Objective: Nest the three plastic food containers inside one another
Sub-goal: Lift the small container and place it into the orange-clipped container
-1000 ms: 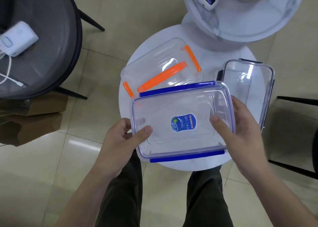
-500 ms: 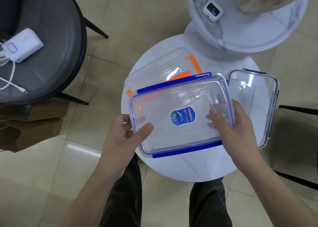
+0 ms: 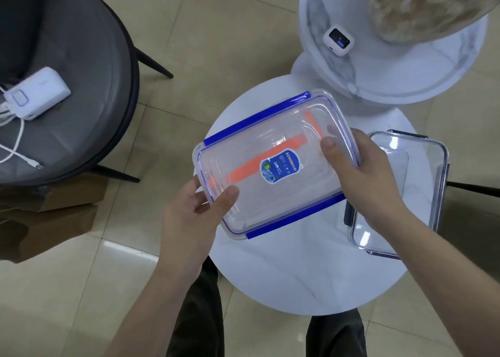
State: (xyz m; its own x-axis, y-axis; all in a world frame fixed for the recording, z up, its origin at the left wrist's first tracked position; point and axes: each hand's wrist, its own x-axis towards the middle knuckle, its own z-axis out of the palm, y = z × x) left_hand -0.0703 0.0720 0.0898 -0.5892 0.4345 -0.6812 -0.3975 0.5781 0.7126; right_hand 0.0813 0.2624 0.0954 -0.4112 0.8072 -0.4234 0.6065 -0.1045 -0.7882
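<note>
I hold a clear container with blue clips (image 3: 273,164) and a blue sticker over the round white table (image 3: 297,270). My left hand (image 3: 200,216) grips its near left corner and my right hand (image 3: 359,175) grips its right end. It lies directly over the clear container with orange clips (image 3: 259,164), whose orange parts show through it; whether it sits inside or above that one I cannot tell. A third clear container with dark clips (image 3: 405,191) rests on the table's right side, partly behind my right wrist.
A grey chair (image 3: 67,86) at the left holds a white power bank (image 3: 38,94) with cables. A second, marbled white round table (image 3: 392,67) behind carries a small white device (image 3: 338,40). Brown cardboard (image 3: 48,216) lies on the tiled floor at left.
Both hands have carried the blue-clipped container away from me, from the table's near edge to right over the orange-clipped container, which it now covers.
</note>
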